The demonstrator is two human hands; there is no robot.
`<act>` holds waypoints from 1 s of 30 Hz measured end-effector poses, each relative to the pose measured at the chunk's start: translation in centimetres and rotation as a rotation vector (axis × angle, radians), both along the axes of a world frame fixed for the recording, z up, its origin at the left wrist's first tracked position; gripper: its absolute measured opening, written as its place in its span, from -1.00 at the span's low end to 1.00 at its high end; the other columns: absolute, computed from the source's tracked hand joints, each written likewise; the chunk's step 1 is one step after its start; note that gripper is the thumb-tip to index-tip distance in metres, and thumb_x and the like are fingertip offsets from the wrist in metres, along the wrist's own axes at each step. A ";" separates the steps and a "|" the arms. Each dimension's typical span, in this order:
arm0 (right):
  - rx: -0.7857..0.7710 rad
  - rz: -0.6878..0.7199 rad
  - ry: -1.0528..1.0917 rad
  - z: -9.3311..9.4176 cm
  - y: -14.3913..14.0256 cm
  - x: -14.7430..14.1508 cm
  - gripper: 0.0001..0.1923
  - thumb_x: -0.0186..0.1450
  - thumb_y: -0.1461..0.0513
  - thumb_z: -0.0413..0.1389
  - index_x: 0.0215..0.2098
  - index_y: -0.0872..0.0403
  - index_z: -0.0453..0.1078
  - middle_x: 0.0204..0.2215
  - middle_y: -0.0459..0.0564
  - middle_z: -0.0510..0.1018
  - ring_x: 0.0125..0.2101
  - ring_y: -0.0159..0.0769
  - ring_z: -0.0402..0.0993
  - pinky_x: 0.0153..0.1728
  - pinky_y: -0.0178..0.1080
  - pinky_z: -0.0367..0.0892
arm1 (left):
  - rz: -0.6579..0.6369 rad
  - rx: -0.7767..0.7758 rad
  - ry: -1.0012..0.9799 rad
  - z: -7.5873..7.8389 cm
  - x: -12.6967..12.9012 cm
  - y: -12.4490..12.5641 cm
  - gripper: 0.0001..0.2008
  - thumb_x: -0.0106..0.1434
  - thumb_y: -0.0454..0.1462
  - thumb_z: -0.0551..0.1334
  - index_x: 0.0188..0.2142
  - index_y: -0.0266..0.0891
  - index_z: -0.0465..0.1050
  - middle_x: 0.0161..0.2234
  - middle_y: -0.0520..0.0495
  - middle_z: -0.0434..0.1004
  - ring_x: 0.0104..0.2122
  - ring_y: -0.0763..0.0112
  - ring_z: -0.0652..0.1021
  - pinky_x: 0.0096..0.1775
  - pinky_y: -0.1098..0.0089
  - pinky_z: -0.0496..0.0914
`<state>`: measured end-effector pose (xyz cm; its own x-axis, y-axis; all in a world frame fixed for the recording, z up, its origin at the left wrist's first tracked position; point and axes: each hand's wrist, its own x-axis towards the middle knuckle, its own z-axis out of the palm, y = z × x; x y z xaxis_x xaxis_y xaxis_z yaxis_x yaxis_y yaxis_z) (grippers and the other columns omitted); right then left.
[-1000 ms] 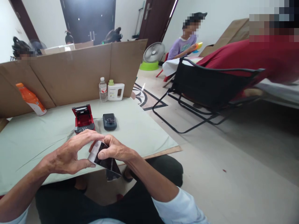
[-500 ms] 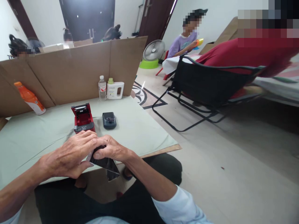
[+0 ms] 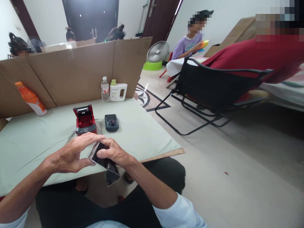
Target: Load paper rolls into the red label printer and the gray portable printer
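We hold a dark, glossy plastic sleeve (image 3: 104, 161) between both hands, just off the near edge of the table (image 3: 147, 139) and above our lap. Our right hand (image 3: 114, 153) pinches its upper part, thumb on the face and fingers behind; our left hand (image 3: 71, 156) has its fingers spread, the thumb touching the sleeve's left corner and the index finger arched over the top without closing on it. So the right hand grips the sleeve, while the left only steadies it.

We judge it thin and very light: the lower end droops and creases below the right hand, so it is limp rather than stiff. The shiny surface looks slick, so a firm pinch close to an edge or corner should serve better than flat pressure on the face. Taking 2 opposite corners would keep it from folding.

On the table, near its middle, stand a red device with its lid raised (image 3: 85, 121) and, just beside it, a dark grey device (image 3: 111, 122). At the far edge, against the cardboard screen (image 3: 78, 71), stand a clear bottle (image 3: 104, 90) and a white jug (image 3: 118, 91), touching or nearly so.
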<state>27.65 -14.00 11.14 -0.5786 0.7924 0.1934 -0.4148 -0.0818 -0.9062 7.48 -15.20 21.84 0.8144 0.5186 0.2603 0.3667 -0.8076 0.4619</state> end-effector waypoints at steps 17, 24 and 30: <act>-0.018 -0.266 0.026 -1.6 0.8 -5.1 -0.46 0.23 0.02 0.35 0.10 0.01 0.42 0.02 0.00 0.59 0.09 -0.17 0.48 0.17 -0.14 0.33 | 0.612 -0.052 -0.458 -6.8 -2.0 0.0 -0.80 0.29 -0.25 0.36 -0.10 -0.21 0.61 -0.12 -0.11 0.67 -0.24 0.35 0.63 -0.18 0.35 0.58; -0.191 -0.113 0.089 -4.2 1.1 -6.7 -0.03 0.19 0.09 0.36 0.43 0.01 0.02 -0.26 -0.06 0.63 -0.25 -0.23 0.58 -0.17 -0.18 0.48 | 0.705 -0.043 -0.450 -7.6 -4.8 3.8 -0.79 0.23 -0.20 0.37 -0.17 -0.25 0.62 -0.19 -0.12 0.63 -0.31 0.37 0.59 -0.22 0.34 0.56; -0.150 -0.263 -0.055 -4.6 3.5 -6.1 -0.38 0.14 0.17 0.31 0.17 0.05 0.44 -0.40 -0.14 0.54 -0.51 -0.45 0.38 -0.50 -0.38 0.30 | 0.735 -0.003 -0.375 -8.7 -6.0 10.8 -0.77 0.19 -0.21 0.32 -0.18 -0.24 0.63 -0.18 -0.11 0.63 -0.32 0.37 0.59 -0.20 0.35 0.53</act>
